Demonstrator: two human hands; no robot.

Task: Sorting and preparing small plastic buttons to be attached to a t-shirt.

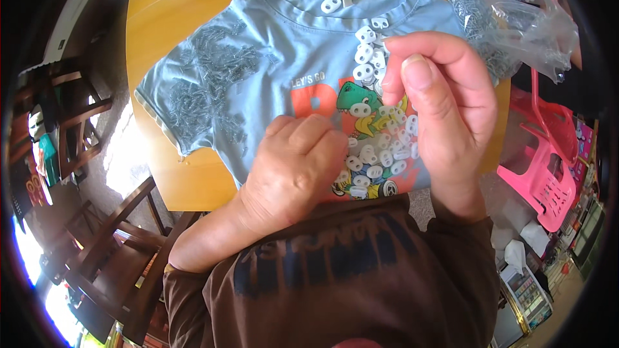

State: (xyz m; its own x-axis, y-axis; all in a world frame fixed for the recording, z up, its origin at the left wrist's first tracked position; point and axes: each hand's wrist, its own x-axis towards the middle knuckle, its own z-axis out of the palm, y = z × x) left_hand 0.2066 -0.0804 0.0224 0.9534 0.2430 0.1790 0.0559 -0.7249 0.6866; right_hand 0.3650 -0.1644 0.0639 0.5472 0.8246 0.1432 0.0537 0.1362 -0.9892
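Small white two-holed oval plastic pieces (368,154) lie on our light-blue fabric T-shirt (284,42), right of centre; they look light, stiff and slick, best pinched by their rims. Our left hand (293,164) curls, our right hand (448,103) half-curls; we cannot tell whether either grips anything.

The person's dark brown long-sleeved top (367,306) is bearing a navy, blocky print (322,267) with faint lettering (335,240) across the chest; the left sleeve (184,296) and right sleeve (467,245) are ending short of the wrists (248,209).
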